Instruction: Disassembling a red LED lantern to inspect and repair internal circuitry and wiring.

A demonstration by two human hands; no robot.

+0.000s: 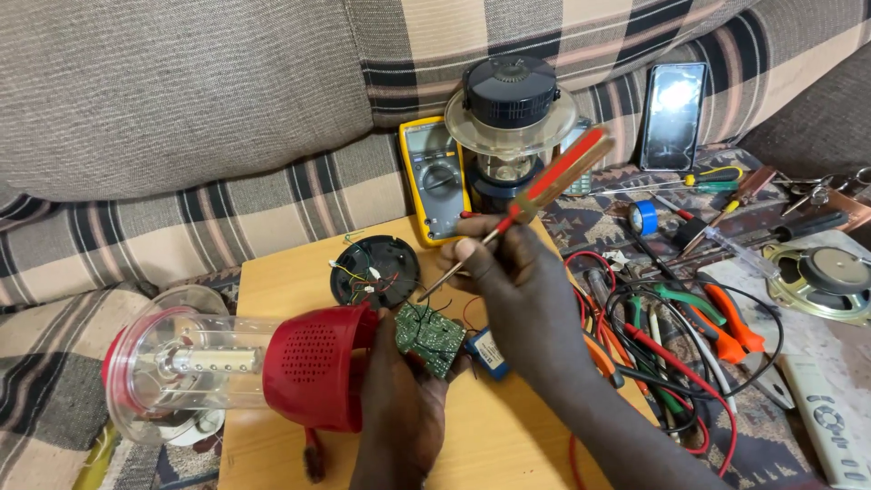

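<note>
My left hand (399,399) holds a small green circuit board (428,338) by its lower edge, over a light wooden board (272,281). My right hand (517,290) grips a screwdriver with a red and clear handle (553,177); its thin metal tip points down-left to just above the circuit board. A red lantern body with a clear cylinder (227,367) lies on its side at the left, touching my left hand. A black round cover with loose wires (374,270) rests behind the circuit board. A small blue battery (490,352) lies under my right hand.
A second lantern with a black top (511,118) stands by a yellow multimeter (434,181) against the striped sofa. To the right lie a phone (673,113), blue tape (642,216), pliers with orange handles (726,322), tangled wires, a speaker (821,277) and a remote (830,422).
</note>
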